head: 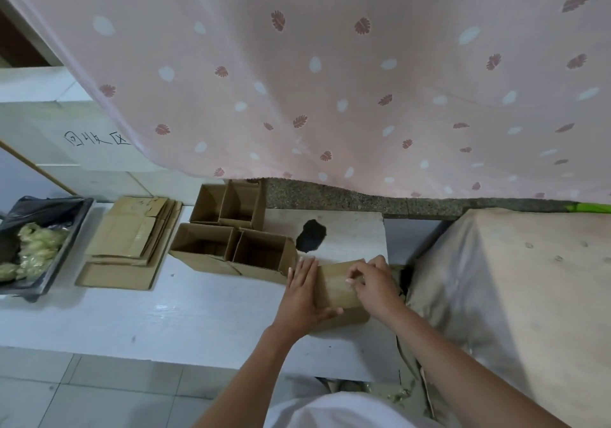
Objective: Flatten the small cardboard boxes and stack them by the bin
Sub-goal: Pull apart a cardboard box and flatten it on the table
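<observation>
Two hands work one small box (340,290) at the near right of the white table (165,315). The left hand (302,295) lies flat with straight fingers against the box's left side; the right hand (373,283) curls over its top right edge, fingers pinching the cardboard. The box looks light and stiff but should fold at its creases, so pressing on opposite corners would likely collapse it; the surface looks dry enough not to slip. Further back stand four open boxes (261,250), then the flat stack (129,242) beside the bin (66,229).
</observation>
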`<state>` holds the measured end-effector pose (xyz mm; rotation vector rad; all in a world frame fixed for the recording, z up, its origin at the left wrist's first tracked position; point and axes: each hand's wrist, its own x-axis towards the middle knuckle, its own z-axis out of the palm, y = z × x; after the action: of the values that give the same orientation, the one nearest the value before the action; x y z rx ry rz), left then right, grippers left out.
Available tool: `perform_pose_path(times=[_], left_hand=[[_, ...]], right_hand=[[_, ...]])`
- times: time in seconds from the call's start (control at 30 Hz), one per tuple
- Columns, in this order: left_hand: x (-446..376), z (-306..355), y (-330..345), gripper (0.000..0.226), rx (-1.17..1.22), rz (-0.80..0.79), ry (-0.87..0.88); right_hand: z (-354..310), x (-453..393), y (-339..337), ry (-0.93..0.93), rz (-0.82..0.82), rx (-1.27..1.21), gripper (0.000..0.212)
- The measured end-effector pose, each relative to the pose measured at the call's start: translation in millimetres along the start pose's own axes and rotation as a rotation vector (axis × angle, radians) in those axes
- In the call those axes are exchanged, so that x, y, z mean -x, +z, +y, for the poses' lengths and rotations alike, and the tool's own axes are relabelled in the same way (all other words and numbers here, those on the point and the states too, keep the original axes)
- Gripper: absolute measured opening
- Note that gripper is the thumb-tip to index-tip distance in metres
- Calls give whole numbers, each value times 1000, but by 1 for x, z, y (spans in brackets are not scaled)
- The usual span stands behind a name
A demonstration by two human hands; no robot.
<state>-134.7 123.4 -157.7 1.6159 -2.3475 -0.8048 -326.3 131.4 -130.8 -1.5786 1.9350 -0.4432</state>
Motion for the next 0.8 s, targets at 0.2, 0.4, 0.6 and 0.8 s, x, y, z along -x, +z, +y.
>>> perform_pose_path(times=[0.2, 0.4, 0.6, 0.8], left_hand=[[4, -1, 6, 114, -27, 17, 3], [3, 2, 10, 108, -20, 48, -24], [7, 3, 15, 103, -43, 51, -18], [6, -1, 13, 109, -28, 62, -35]], right_hand=[[-44, -3, 19, 94, -37, 185, 81], [-47, -1, 31, 99, 52, 262, 63], [-55, 7, 30, 15, 93, 422, 47], [-52, 9, 27, -186, 60, 474, 32]])
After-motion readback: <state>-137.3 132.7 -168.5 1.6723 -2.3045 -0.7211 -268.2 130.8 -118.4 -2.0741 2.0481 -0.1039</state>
